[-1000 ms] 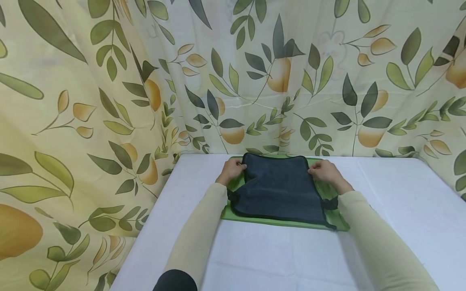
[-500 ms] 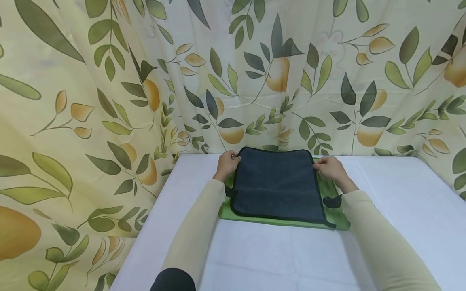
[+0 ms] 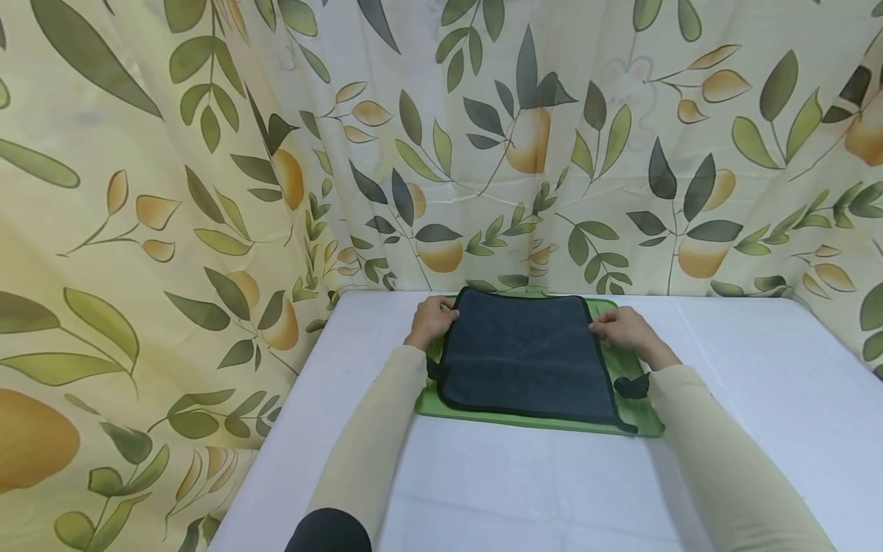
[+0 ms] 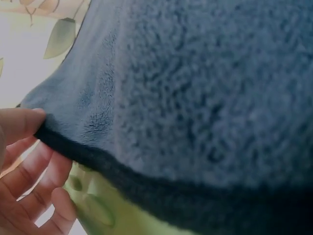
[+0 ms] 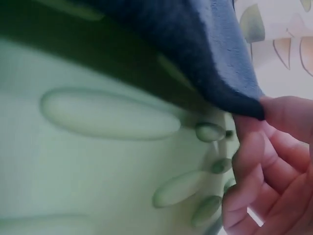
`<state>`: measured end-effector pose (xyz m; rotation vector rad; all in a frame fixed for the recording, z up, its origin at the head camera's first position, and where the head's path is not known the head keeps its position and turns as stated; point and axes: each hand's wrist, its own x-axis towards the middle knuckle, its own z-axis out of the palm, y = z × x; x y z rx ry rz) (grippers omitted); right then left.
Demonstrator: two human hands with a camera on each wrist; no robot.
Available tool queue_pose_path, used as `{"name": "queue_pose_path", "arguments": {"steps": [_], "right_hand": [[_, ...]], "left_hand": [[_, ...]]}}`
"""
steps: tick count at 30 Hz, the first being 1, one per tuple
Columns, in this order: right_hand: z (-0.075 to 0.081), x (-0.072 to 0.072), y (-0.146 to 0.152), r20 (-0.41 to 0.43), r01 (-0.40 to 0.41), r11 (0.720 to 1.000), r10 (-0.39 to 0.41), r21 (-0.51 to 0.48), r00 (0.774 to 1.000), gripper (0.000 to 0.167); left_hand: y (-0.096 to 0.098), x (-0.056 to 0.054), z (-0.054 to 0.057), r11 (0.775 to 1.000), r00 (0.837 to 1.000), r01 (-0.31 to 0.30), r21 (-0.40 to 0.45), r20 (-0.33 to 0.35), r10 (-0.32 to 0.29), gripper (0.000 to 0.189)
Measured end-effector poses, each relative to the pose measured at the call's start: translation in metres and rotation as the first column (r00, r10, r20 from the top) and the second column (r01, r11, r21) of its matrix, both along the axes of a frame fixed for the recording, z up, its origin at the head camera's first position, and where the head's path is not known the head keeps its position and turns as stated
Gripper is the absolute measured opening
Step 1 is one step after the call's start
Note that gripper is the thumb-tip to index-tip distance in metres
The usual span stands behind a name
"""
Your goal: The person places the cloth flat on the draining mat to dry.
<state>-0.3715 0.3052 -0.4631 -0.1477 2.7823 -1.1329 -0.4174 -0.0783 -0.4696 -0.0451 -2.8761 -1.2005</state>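
A dark blue plush towel (image 3: 524,356) with black edging is spread over a green tray (image 3: 645,418), which shows around its sides and front. My left hand (image 3: 431,322) pinches the towel's far left edge, thumb above and fingers below, as the left wrist view shows on the fuzzy cloth (image 4: 205,98). On the other side my right hand (image 3: 626,331) pinches the far right edge between thumb and fingers. In the right wrist view that edge of the towel (image 5: 234,95) is lifted above the tray's surface (image 5: 29,161), where raised oval shapes show.
A white-covered table (image 3: 483,491) lies under the tray, with its cover extending to both sides and in front. A leaf-and-fruit patterned curtain (image 3: 414,192) hangs right behind the table's back edge and along the left. Dark wrist straps (image 3: 631,386) hang near the tray's sides.
The towel's left side, creased inward a second ago, was pulled out flat as both hands spread apart and rose. Since then the far edge has come down slightly, both hands still holding it.
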Motion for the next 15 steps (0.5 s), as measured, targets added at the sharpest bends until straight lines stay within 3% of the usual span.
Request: {"name": "queue_pose_path", "arguments": {"steps": [4, 8, 15], "right_hand": [[0.0027, 0.0011, -0.0009, -0.065, 0.043, 0.999, -0.042, 0.008, 0.997, 0.028], [0.0042, 0.0019, -0.0016, -0.078, 0.060, 0.998, -0.060, -0.007, 0.995, 0.029], [0.0041, 0.0091, -0.0023, 0.054, -0.002, 1.000, 0.003, -0.029, 0.999, 0.025]], "left_hand": [[-0.0006, -0.0001, 0.0042, 0.999, 1.000, -0.009, 0.037, -0.024, 0.010, 0.015], [-0.0013, 0.0014, 0.0064, 0.999, 0.999, -0.013, 0.052, -0.042, 0.015, 0.016], [-0.0083, 0.0086, 0.0003, 0.999, 0.998, 0.050, -0.013, 0.047, -0.050, 0.022]]}}
